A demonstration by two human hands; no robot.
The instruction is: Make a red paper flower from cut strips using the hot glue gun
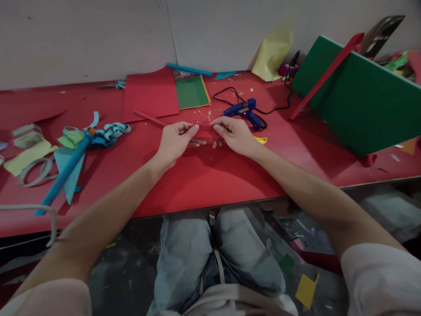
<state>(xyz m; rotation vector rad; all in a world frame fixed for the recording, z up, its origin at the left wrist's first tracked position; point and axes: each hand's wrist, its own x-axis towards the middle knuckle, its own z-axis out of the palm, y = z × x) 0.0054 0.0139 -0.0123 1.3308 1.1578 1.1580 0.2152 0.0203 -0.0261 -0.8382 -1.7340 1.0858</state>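
Observation:
Over the red tabletop [197, 184], a piece of red paper [206, 130] is held stretched between my two hands. My left hand [177, 139] pinches one end with thumb and forefinger. The other end is in the pinch of my right hand [235, 135]. Red on red makes the paper's outline hard to make out. A blue glue gun [245, 109] with a small red light lies just beyond my right hand. Something yellow [261, 140] shows partly behind that hand. A thin red rolled strip [149, 117] lies behind my left hand.
Red sheets [151, 94] and a green sheet [193, 92] lie at the back near a blue paper tube [189, 69]. To the left are a blue tube with paper chains [113, 131] and tape rolls [34, 171]. A green board [355, 92] stands tilted at right.

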